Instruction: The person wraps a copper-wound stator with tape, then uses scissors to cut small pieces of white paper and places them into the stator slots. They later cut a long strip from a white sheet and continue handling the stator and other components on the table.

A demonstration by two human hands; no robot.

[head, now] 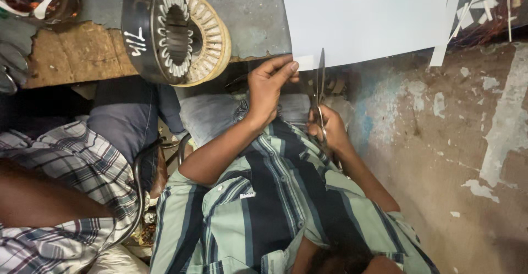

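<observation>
Left hand (pixel 269 87) pinches the near edge of the white sheet (pixel 368 18). Right hand (pixel 329 130) is closed on the scissors (pixel 319 89), blades just into that edge. Cut looks barely begun; nearly the whole sheet is uncut.

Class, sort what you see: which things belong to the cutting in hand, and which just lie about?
In use: white sheet, scissors, left hand, right hand.
Lying about: ring-shaped slotted metal core, wooden board, white strips.
</observation>
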